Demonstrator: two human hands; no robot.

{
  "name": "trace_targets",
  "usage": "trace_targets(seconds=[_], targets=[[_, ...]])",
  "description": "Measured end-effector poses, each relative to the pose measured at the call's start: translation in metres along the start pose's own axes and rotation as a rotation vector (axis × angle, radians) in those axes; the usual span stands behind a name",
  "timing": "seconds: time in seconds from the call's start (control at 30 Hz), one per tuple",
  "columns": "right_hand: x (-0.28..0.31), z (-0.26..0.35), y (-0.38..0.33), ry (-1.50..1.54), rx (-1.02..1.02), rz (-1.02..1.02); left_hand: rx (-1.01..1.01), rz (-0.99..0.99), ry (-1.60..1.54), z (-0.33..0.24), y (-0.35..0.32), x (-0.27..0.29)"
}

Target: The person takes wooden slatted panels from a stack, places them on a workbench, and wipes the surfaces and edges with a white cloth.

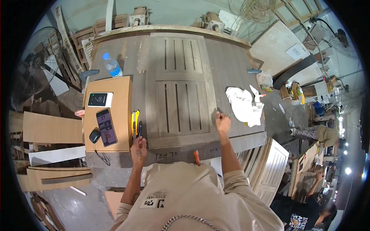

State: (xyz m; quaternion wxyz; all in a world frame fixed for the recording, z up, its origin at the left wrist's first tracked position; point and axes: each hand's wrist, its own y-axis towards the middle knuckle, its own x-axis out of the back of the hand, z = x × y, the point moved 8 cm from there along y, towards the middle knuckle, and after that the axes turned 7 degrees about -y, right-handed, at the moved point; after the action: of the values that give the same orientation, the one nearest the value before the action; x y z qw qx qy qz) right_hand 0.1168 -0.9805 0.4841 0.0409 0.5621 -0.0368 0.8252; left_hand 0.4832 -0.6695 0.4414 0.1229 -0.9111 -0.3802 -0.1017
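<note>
A grey-brown slatted wooden door panel (181, 77) lies flat on the workbench. At its near left corner my left hand (138, 150) is closed around the lower end of a black marker (139, 129). Alongside the marker is a yellow utility knife (135, 118), its lower end close to the fingertips. My right hand (222, 125) is closed at the panel's right edge, and a small dark end shows above its fingers; what it is cannot be made out. Further right lies a crumpled white cloth (243, 106).
On the bench's left, a cardboard box (125, 104) bears a phone (106, 127), a white-framed device (100, 99) and a black case (95, 136). Behind it stands a water bottle (114, 68). An orange clamp handle (197, 157) juts from the front edge. Other people work at the right.
</note>
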Motion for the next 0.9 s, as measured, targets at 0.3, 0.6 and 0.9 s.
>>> trace_targets(seconds=[0.3,0.6,0.9], targets=[[-0.036,0.046,0.005,-0.351,0.275,0.168,0.014,-0.035,0.059,0.012,-0.007,0.003],[-0.05,0.055,0.015,-0.524,0.191,0.154,0.025,-0.037,0.131,0.013,-0.007,0.006],[-0.078,0.039,0.032,-0.563,0.035,0.218,-0.007,-0.053,0.1,-0.016,-0.004,0.003]])
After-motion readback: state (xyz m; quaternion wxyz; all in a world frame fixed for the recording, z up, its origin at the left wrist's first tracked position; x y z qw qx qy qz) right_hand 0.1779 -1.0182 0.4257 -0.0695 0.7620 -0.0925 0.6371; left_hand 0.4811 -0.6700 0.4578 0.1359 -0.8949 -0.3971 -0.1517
